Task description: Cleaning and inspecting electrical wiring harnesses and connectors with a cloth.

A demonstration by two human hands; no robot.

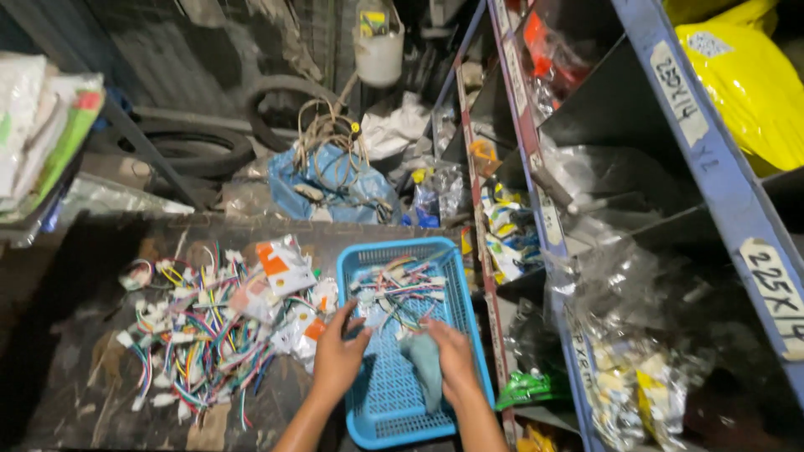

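1. Reaching into the blue basket (381, 402), the left hand (339, 356) spread its fingers over wire bundles (398, 289).
2. Right hand (452, 360) pinched a grey cloth (427, 372) inside that basket on the dark surface (75, 368).
3. More wires (197, 331) lay just left.

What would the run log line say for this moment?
left hand: on blue basket rim | right hand: holding grey cloth in basket | wire harnesses in basket | wire pile left

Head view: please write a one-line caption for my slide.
Two hands, left hand and right hand, reach into a blue basket beside a pile of coloured wire connectors.
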